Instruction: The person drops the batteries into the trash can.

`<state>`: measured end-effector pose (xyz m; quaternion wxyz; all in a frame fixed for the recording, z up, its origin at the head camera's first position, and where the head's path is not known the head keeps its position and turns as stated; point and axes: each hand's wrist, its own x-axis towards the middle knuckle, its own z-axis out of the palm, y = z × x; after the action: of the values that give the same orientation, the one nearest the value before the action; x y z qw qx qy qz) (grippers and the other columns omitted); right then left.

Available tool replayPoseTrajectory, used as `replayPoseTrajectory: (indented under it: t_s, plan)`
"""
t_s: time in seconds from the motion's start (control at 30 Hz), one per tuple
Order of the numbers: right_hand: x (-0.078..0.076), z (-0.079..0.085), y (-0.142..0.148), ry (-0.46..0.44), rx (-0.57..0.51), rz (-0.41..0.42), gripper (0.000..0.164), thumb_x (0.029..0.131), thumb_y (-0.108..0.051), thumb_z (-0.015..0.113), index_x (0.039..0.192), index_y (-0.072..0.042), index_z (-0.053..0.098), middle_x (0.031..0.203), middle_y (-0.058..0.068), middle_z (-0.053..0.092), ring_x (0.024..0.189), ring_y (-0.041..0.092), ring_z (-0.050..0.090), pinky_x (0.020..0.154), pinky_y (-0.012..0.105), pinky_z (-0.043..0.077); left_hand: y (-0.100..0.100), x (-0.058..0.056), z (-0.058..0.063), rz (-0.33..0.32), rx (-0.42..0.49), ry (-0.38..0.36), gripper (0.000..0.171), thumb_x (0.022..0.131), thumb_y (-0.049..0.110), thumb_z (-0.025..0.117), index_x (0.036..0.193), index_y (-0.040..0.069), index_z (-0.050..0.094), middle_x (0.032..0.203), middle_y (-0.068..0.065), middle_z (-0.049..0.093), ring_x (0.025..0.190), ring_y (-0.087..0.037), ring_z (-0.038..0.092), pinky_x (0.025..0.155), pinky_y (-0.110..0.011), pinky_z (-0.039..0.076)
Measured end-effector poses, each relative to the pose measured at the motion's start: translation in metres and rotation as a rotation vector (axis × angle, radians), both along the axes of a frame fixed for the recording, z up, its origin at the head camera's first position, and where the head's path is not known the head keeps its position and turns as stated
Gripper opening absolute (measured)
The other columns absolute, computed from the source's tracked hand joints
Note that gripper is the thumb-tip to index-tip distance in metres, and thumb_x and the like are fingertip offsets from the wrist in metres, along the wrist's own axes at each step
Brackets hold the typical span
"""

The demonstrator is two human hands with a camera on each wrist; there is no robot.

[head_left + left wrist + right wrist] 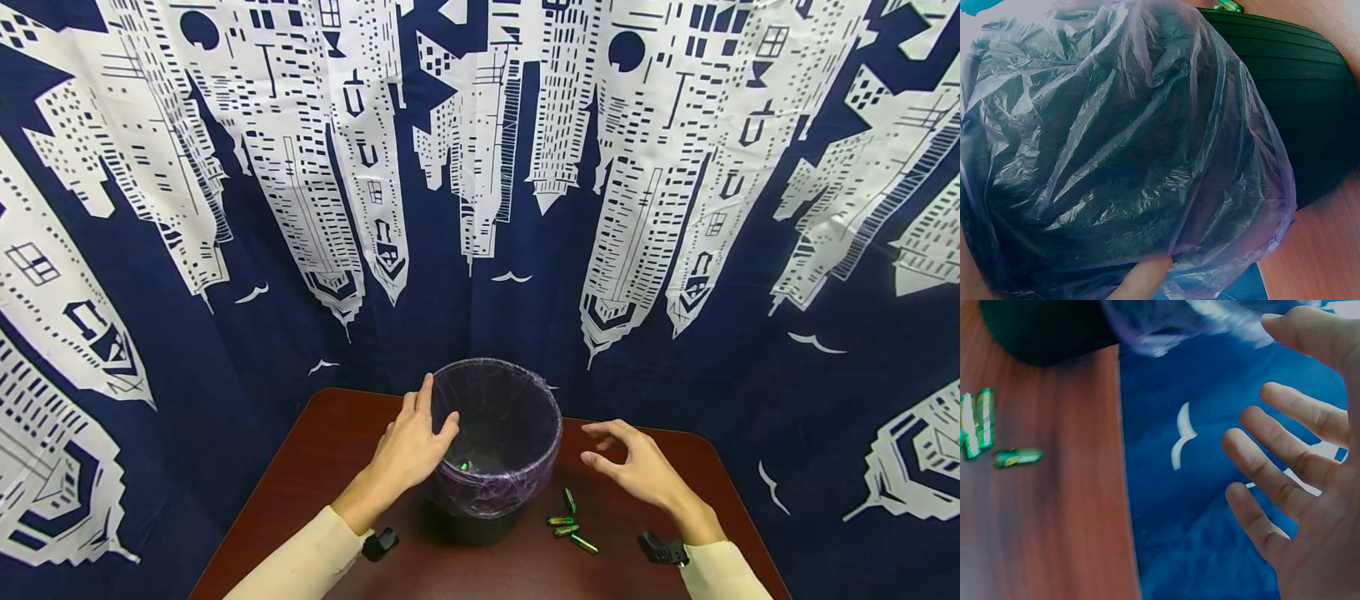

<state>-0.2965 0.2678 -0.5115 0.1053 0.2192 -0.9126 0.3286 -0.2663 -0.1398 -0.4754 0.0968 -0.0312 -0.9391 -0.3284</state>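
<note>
A dark green bin stands upright on the table, its rim covered by a thin purple plastic bag. My left hand is at the bin's left rim with fingers extended, and a fingertip lies against the bag in the left wrist view. To the right of the bin my right hand hovers with spread, slightly bent fingers and holds nothing. Between bin and right hand lie several small green batteries, also seen as a battery in the right wrist view. A small green piece shows inside the bin.
The reddish-brown table has rounded far corners. Close behind it hangs a dark blue curtain with white upside-down buildings and birds. Black straps with small devices sit on both wrists.
</note>
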Motion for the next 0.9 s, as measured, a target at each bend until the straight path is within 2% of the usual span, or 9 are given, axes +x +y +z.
replayPoseTrajectory:
  t_s: [0.2, 0.33, 0.47, 0.6, 0.9]
  plan:
    - [-0.002, -0.03, 0.009, -0.144, 0.022, 0.027, 0.044, 0.103, -0.03, 0.092, 0.144, -0.022, 0.078, 0.145, 0.001, 0.078, 0.116, 0.026, 0.08, 0.094, 0.04, 0.066, 0.0, 0.0, -0.001, 0.003, -0.004, 0.0, 0.095, 0.112, 0.053, 0.066, 0.187, 0.011, 0.025, 0.171, -0.028, 0.054, 0.111, -0.046, 0.083, 0.1, -0.066, 0.07]
    - [-0.005, -0.048, 0.013, -0.223, 0.036, 0.041, 0.047, 0.102, -0.029, 0.093, 0.146, -0.02, 0.077, 0.147, 0.008, 0.076, 0.117, 0.024, 0.078, 0.09, 0.034, 0.065, 0.0, 0.0, 0.0, 0.004, -0.005, -0.002, 0.094, 0.112, 0.053, 0.066, 0.186, 0.011, 0.025, 0.172, -0.028, 0.054, 0.111, -0.046, 0.083, 0.1, -0.066, 0.071]
    - [-0.01, -0.064, 0.016, -0.261, 0.033, 0.073, 0.049, 0.101, -0.028, 0.093, 0.146, -0.017, 0.076, 0.145, 0.017, 0.075, 0.115, 0.025, 0.077, 0.086, 0.027, 0.063, 0.001, 0.001, 0.001, 0.004, -0.003, -0.008, 0.094, 0.112, 0.053, 0.066, 0.186, 0.012, 0.025, 0.172, -0.028, 0.053, 0.115, -0.048, 0.082, 0.102, -0.067, 0.07]
    - [-0.013, -0.076, 0.019, -0.304, 0.022, 0.101, 0.051, 0.101, -0.026, 0.092, 0.147, -0.012, 0.075, 0.147, 0.022, 0.073, 0.115, 0.028, 0.076, 0.083, 0.025, 0.062, 0.001, 0.0, 0.001, 0.005, -0.004, -0.007, 0.094, 0.112, 0.052, 0.066, 0.187, 0.012, 0.025, 0.172, -0.028, 0.054, 0.117, -0.049, 0.082, 0.102, -0.068, 0.069]
    - [-0.019, -0.096, 0.022, -0.376, 0.027, 0.126, 0.053, 0.102, -0.019, 0.091, 0.149, -0.004, 0.072, 0.145, 0.023, 0.073, 0.113, 0.027, 0.073, 0.084, 0.026, 0.062, 0.0, 0.001, 0.0, 0.005, -0.009, 0.0, 0.094, 0.112, 0.051, 0.067, 0.186, 0.011, 0.026, 0.17, -0.029, 0.054, 0.111, -0.047, 0.083, 0.098, -0.065, 0.071]
